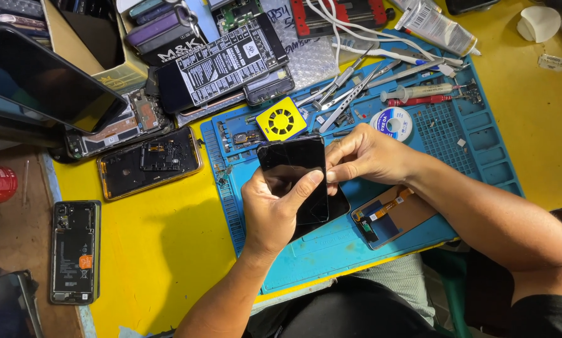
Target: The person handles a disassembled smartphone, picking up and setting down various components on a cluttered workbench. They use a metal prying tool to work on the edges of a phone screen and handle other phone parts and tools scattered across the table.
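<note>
My left hand (pixel 274 209) grips a black phone (pixel 296 169) from below, thumb lying across its glossy dark face. My right hand (pixel 362 156) pinches the phone's right edge near the top. The phone is held a little above a blue work mat (pixel 331 244). Under it on the mat lies another dark panel, partly hidden. A detached screen part with an orange flex cable (pixel 390 213) rests on the mat just right of my hands.
A yellow round fan tool (pixel 281 119), tweezers (pixel 346 94), a solder wick spool (pixel 391 122) and a red-capped syringe (pixel 422 95) lie on the mat's far side. Opened phones (pixel 149 161) (pixel 75 250) sit on the yellow table (pixel 162 250) to the left. A glue tube (pixel 434 25) lies at the back.
</note>
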